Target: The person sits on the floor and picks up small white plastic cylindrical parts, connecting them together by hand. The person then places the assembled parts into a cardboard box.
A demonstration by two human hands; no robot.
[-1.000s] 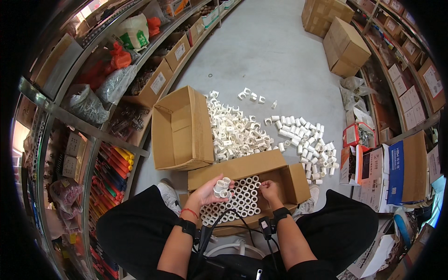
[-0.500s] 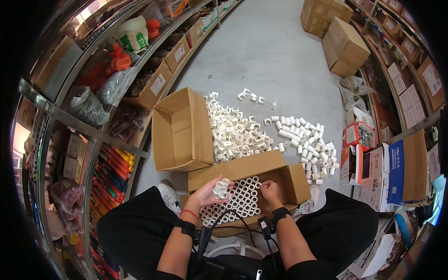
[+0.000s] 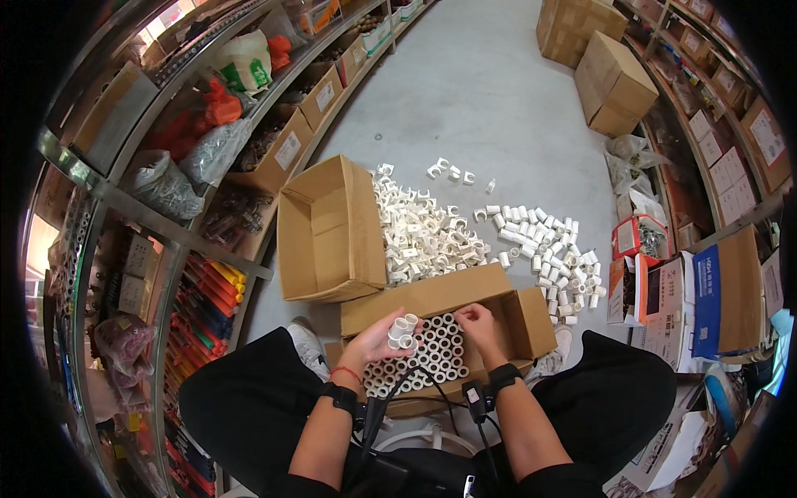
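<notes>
Several white plastic pipe couplings (image 3: 403, 325) are bunched in my left hand (image 3: 371, 342), its fingers wrapped round them above the left side of an open cardboard box (image 3: 427, 295). Inside that box, more couplings (image 3: 440, 349) stand on end in close rows, their round openings facing up. My right hand (image 3: 483, 329) is over the box, just right of the far end of the rows. Its fingers are bent together in a pinch, and whatever may be between them is hidden.
An open cardboard box (image 3: 330, 232) stands beyond, on the left. A heap of white pipe clips (image 3: 427, 228) and a pile of loose couplings (image 3: 556, 257) lie on the floor. Loaded shelves (image 3: 249, 149) line both sides. Black cables (image 3: 415, 373) hang between my forearms.
My right hand has moved slightly away from me, to the far end of the rows. My left hand still holds its couplings; the whole view has shifted slightly.
</notes>
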